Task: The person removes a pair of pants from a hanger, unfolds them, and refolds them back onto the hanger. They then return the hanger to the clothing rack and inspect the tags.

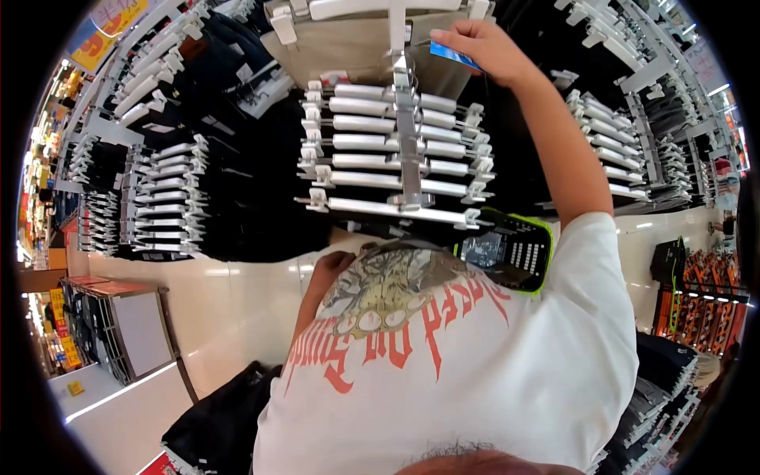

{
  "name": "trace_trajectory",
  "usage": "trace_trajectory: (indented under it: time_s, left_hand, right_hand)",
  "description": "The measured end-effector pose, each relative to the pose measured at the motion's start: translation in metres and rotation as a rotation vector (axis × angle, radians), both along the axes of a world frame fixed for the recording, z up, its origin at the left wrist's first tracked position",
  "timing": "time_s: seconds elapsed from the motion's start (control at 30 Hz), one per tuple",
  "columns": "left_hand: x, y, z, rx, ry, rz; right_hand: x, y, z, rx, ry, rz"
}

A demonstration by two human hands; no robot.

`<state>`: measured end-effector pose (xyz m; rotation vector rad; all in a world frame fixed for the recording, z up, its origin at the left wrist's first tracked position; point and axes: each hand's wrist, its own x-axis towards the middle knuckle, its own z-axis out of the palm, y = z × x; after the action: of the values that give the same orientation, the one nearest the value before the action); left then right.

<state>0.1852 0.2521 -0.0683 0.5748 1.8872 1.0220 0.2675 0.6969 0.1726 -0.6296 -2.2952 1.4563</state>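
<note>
At the top, my right hand [479,49] is closed, pinching a blue tag [455,56] between thumb and fingers. Behind it hangs a beige garment [332,59] on a white hanger [352,9]. Below is a row of white clip hangers [366,142] on a metal rail arm [409,150], carrying dark clothes. My left hand [339,261] is low, in front of my shirt, its fingers curled; whatever it grips is hidden. Right of my belly is a black container with a lime-green rim [549,249] and a grid of light spots, apparently a shopping basket.
More hangers with dark clothes stand to the left [170,194] and right [609,146]. A display stand [142,332] is on the tiled floor [226,309] at lower left. Dark garments [218,419] hang near my left side, and an orange-and-black rack [704,293] is at far right.
</note>
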Motion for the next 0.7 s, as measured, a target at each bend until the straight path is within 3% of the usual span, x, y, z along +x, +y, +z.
trace_trajectory:
  time_s: [0.1,0.13,0.2,0.53,0.7]
  left_hand:
    - [0.000,-0.004,-0.022,0.018,0.049,-0.004]
    - [0.000,0.000,-0.014,0.009,0.067,-0.025]
    - [0.001,0.005,0.009,-0.017,0.101,-0.064]
    - [0.004,-0.002,-0.008,0.012,0.094,-0.043]
    - [0.005,-0.003,-0.008,0.008,0.107,-0.046]
  right_hand:
    - [-0.002,0.015,-0.020,-0.920,0.071,0.187]
    - [-0.005,0.033,-0.043,-1.236,0.162,0.497]
    - [-0.006,0.031,-0.056,-1.412,0.258,0.593]
    - [-0.012,0.019,-0.061,-1.467,0.390,0.798]
    - [-0.013,0.031,-0.055,-1.291,0.283,0.683]
